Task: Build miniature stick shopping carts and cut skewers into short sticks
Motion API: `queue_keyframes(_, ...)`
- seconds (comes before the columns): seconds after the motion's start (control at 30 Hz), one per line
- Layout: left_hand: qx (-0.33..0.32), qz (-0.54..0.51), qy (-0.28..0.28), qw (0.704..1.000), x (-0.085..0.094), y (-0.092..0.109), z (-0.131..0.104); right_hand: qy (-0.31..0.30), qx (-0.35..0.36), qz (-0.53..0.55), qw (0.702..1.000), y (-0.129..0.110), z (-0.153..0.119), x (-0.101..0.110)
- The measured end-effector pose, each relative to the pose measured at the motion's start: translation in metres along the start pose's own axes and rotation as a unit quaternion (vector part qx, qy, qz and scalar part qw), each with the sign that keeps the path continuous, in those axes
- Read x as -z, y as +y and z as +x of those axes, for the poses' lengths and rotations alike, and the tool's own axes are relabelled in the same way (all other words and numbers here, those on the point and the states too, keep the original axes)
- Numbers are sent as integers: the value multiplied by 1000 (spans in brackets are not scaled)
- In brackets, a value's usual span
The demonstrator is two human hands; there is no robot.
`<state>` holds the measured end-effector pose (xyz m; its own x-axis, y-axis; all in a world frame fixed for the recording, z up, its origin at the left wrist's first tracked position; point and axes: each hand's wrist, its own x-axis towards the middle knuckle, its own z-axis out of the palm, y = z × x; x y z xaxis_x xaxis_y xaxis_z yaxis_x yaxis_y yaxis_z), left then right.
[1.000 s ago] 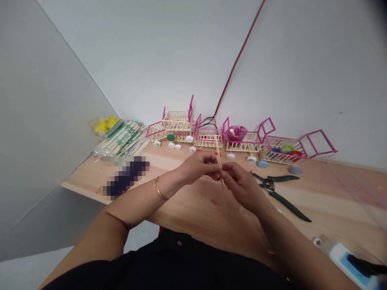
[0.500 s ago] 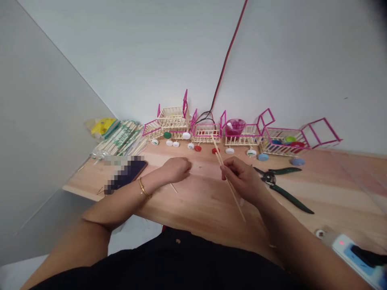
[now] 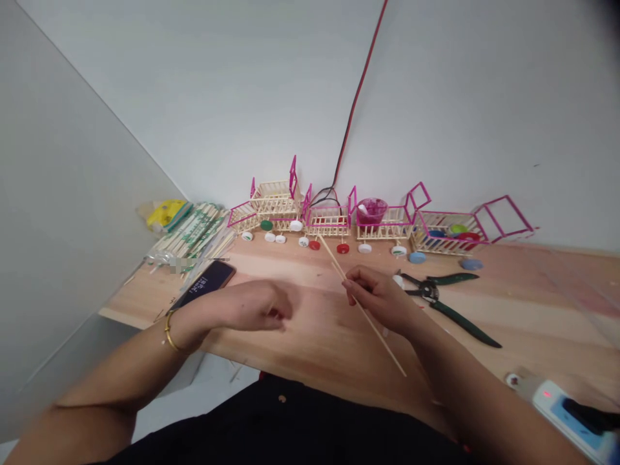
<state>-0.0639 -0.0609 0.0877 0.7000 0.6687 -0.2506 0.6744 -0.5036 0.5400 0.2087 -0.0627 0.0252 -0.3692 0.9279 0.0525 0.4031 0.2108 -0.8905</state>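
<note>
My right hand (image 3: 378, 297) pinches thin wooden sticks (image 3: 382, 342), apparently two of them. They slant from near the small carts down toward the table's front edge. Low over the wood, left of centre, my left hand (image 3: 256, 307) is closed with its fingers curled down. What its fingertips hold, if anything, is hidden. Beyond both hands stands a row of small stick-built carts with magenta trim, among them a middle cart (image 3: 329, 226) and a right-hand cart (image 3: 445, 242). Bottle caps, such as a red cap (image 3: 343, 248), serve as their wheels.
Green-handled pruning shears (image 3: 462, 323) lie right of my right hand. A phone (image 3: 208, 281) and bagged sticks (image 3: 194, 229) are at the left. A cup with magenta stain (image 3: 371, 212) stands in a cart. A power strip (image 3: 571, 413) sits at the lower right.
My left hand has moved left and toward me, uncovering more of the phone. The short stick seen beneath it is no longer visible. My right hand and its sticks have dropped slightly toward me.
</note>
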Motion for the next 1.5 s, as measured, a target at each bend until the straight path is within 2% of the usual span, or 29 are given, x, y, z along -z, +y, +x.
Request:
queue_keyframes(0.03,-55,20,33,998,-1,4,6,-14,-12,14,1000,0,0,-1)
queue_keyframes(0.1,-115,86,195,970,-5,10,25,-50,-44,58,996,-2,-2,-3)
queue_keyframes(0.13,-146,125,232,953,-8,12,36,-65,-60,85,992,-4,-3,-4)
queue_keyframes(0.17,-176,157,237,942,-11,14,48,-78,-76,111,988,-5,-3,-4)
queue_keyframes(0.23,-237,196,190,932,-20,14,68,-96,-107,164,976,-8,-4,-4)
queue_keyframes(0.3,-223,189,144,945,-29,13,83,-106,-134,230,958,-7,-4,-3)
queue_keyframes(0.37,-184,97,155,966,-39,11,92,-90,-136,292,942,-4,-2,-1)
queue_keyframes(0.43,-151,-82,185,968,-46,10,98,-20,-107,319,941,0,0,3)
queue_keyframes(0.47,-133,-191,192,954,-50,9,100,28,-87,308,947,2,2,5)
queue_keyframes(0.53,-91,-389,187,897,-55,9,105,113,-53,240,963,4,3,10)
queue_keyframes(0.6,-68,-490,175,851,-59,9,110,149,-22,156,976,5,4,12)
queue_keyframes(0.63,-69,-501,172,845,-61,9,112,152,-4,116,981,5,5,12)
queue_keyframes(0.7,-88,-469,176,861,-64,9,116,150,35,42,987,7,6,9)
queue_keyframes(0.77,-107,-402,182,891,-67,9,118,145,71,-32,986,8,7,6)
queue_keyframes(0.83,-104,-343,182,915,-70,7,119,140,102,-80,982,9,7,4)
queue_keyframes(0.9,-91,-323,171,926,-71,2,120,141,128,-97,977,9,6,4)
queue_keyframes(1.0,-79,-359,177,913,-69,-9,120,159,152,-119,968,10,4,5)
queue_keyframes(1.07,-59,-395,242,884,-66,-16,120,161,161,-144,963,15,5,4)
queue_keyframes(1.17,-30,-434,303,848,-63,-21,121,93,150,-177,968,29,10,-1)
queue_keyframes(1.27,-57,-396,302,865,-63,-16,118,28,112,-202,972,40,14,-6)
queue_keyframes(1.37,-124,-327,279,894,-64,-9,114,10,76,-225,971,42,15,-8)
queue_keyframes(1.5,-180,-251,277,910,-64,-4,110,-18,52,-255,965,36,14,-9)
